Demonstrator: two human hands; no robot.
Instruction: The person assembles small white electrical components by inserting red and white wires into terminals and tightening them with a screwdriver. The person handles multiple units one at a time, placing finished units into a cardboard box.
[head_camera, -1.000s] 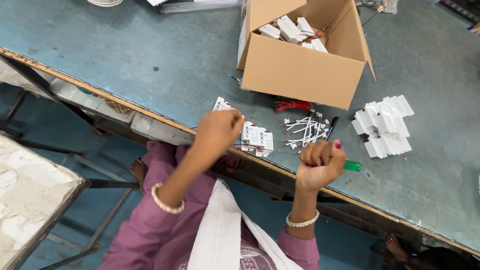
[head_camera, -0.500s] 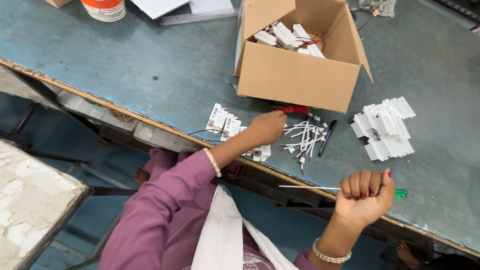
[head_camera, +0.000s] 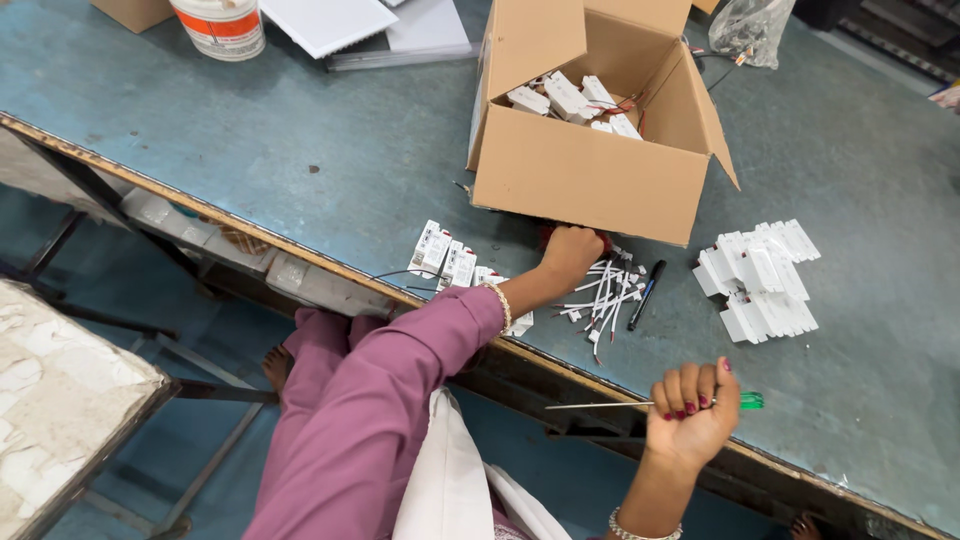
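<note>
My left hand (head_camera: 570, 252) reaches across the blue-grey table (head_camera: 300, 160) to the foot of an open cardboard box (head_camera: 580, 180), closed over something red that is mostly hidden. Just right of it lies a loose heap of white wire pieces (head_camera: 605, 295) and a black pen (head_camera: 646, 294). My right hand (head_camera: 692, 412) is fisted at the table's near edge around a green-handled screwdriver (head_camera: 745, 401), its thin shaft pointing left. The box holds several white plastic modules (head_camera: 570, 100) with red wires.
A row of white modules (head_camera: 450, 265) lies by the near edge, under my left forearm. A stack of white modules (head_camera: 760, 280) sits right of the box. A white bucket (head_camera: 220, 25), flat white panels (head_camera: 330, 20) and a plastic bag (head_camera: 750, 25) stand at the back. A marbled stool top (head_camera: 60, 400) is at lower left.
My left hand has moved from the row of modules rightward and forward to the base of the box. My right hand with the screwdriver has dropped lower and to the right.
</note>
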